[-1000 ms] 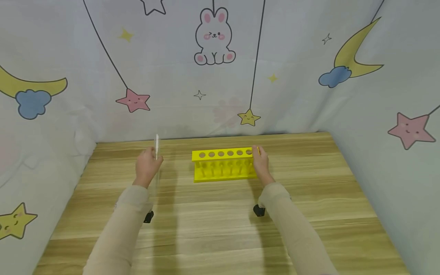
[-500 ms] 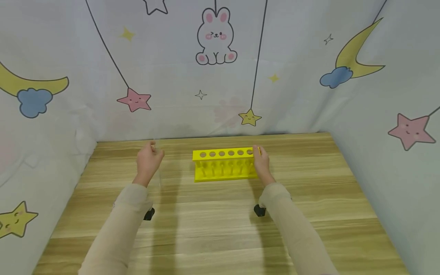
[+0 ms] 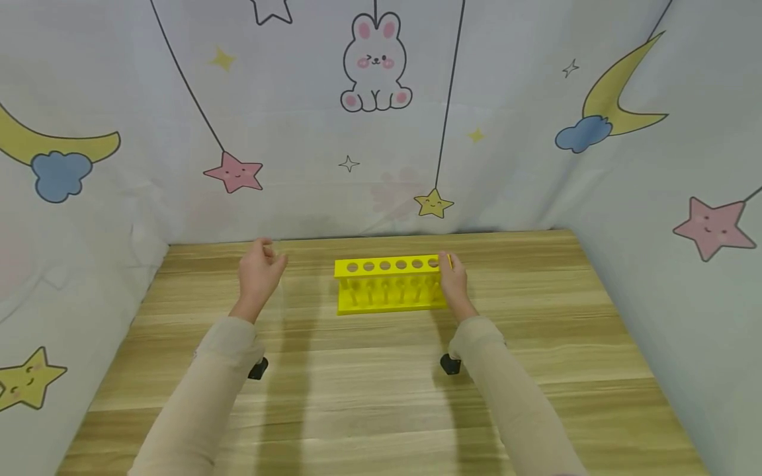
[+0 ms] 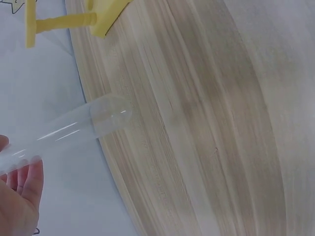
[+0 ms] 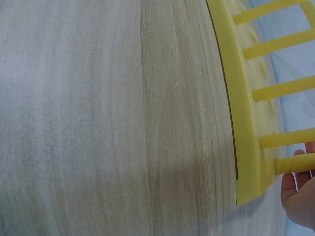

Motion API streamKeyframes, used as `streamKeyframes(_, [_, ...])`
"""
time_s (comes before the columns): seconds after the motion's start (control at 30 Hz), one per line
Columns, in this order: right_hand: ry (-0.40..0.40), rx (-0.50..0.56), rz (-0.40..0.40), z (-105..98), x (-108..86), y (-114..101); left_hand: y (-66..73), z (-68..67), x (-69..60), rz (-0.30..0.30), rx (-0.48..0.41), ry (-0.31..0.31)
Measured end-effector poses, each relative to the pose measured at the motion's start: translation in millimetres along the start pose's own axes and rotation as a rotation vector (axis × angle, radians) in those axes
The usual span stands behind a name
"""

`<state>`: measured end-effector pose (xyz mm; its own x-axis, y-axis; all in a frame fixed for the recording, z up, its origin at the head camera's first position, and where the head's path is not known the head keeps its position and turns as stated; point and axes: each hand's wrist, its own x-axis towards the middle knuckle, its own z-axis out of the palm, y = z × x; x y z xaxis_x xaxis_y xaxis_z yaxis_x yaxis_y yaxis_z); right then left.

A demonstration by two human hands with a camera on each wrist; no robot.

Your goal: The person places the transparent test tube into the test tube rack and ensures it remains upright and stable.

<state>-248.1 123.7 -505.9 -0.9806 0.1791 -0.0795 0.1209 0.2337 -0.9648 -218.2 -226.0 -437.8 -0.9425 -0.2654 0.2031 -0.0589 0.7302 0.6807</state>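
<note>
A clear test tube (image 4: 81, 127) is pinched between the thumb and fingers of my left hand (image 3: 258, 272), to the left of the rack. Its rounded end points away from the hand in the left wrist view, apart from the wooden surface; in the head view the tube is barely visible. A yellow test tube rack (image 3: 389, 284) stands upright on the table, with a row of round holes along its top and pegs below. My right hand (image 3: 454, 281) grips the rack's right end, thumb on top; in the right wrist view its fingers reach around the end post (image 5: 293, 164).
The wood-grain table (image 3: 369, 396) meets a white curtain (image 3: 286, 119) printed with stars, moons and a rabbit at the back and both sides. A small black device (image 3: 258, 369) is at the left wrist, another black device (image 3: 450, 364) at the right.
My left hand has shifted slightly up and away with the test tube, whose upper end showed clearly above the fingers a second ago. The right hand and rack have stayed in place.
</note>
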Motion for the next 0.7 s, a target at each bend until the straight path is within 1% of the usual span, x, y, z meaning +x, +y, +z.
streamKeyframes(0.17, [-0.006, 0.006, -0.005, 0.1, 1.1, 0.7, 7.8, -1.7, 1.2, -0.002, -0.068, 0.022])
streamKeyframes(0.2, [-0.011, 0.017, 0.006, -0.7, -0.8, -3.0, 9.2, -1.9, 1.1, -0.002, -0.080, 0.022])
streamKeyframes(0.37, [-0.022, 0.027, 0.019, -1.4, -1.4, -3.1, 15.8, -1.5, 0.1, 0.001, -0.128, 0.024])
streamKeyframes(0.43, [-0.017, 0.022, 0.011, -0.5, 0.8, 1.0, 16.9, -0.4, 0.3, 0.007, -0.138, 0.032])
streamKeyframes(0.7, [-0.009, 0.023, 0.010, -0.6, 1.0, 0.6, 22.5, 0.7, 0.4, 0.047, -0.154, 0.059])
